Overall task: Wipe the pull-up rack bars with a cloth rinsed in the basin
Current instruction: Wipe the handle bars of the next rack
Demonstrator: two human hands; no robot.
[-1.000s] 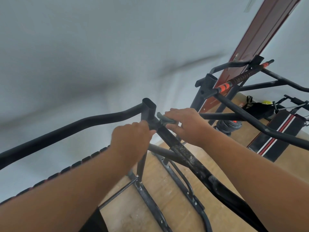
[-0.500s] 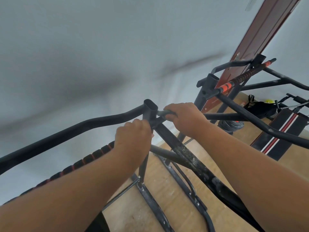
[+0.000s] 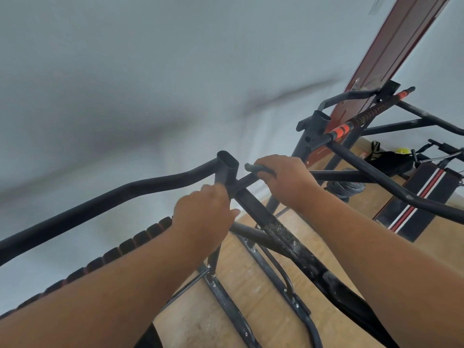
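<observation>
Wooden floor (image 3: 241, 320), pale wall behind. Right hand (image 3: 283, 182) grips grey cloth (image 3: 253, 168) around threaded cross bar (image 3: 247, 180) of rack; left hand (image 3: 206, 217) curls on upright post (image 3: 227, 172). Wiping under way; flaky diagonal bar (image 3: 283, 234) seemingly undone. Basin unseen.

The left hand (image 3: 204, 213) grips the near upright post (image 3: 227, 172) of the black pull-up rack just below its open top. The right hand (image 3: 283, 179) holds a dark grey cloth (image 3: 256, 168) wrapped on the ribbed crossbar (image 3: 247, 180) beside that post. An orange-banded bar (image 3: 361, 116) runs behind, near a red-brown door (image 3: 401, 51). Weight plates (image 3: 350, 188) lie on the wooden floor (image 3: 251, 285).
</observation>
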